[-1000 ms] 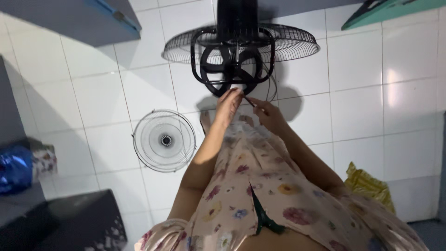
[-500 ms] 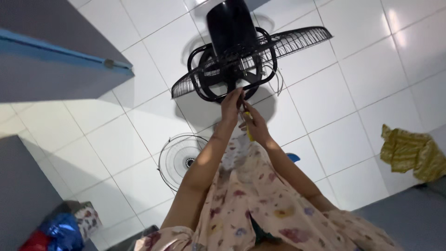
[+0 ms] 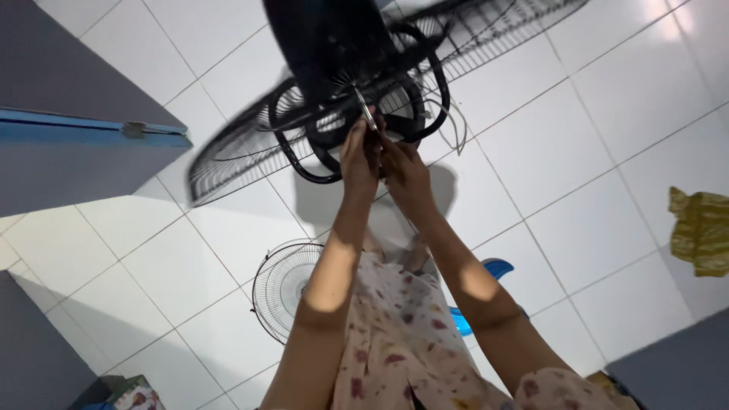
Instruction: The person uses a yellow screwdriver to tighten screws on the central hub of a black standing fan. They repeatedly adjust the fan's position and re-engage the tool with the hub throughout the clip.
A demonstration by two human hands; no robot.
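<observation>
Head view: front grille [image 3: 285, 292] already lies off on the floor; both hands, left [image 3: 361, 156] and right [image 3: 406, 171], pinch the fan's motor shaft [image 3: 364, 110], black blade [image 3: 357, 114] unremoved.

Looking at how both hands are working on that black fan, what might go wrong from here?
The left hand and right hand meet at the thin metal shaft in the middle of the black fan; a slip could jab a finger. The loose wire guard lies on the tiled floor close beside the person, so a step might catch it.
</observation>
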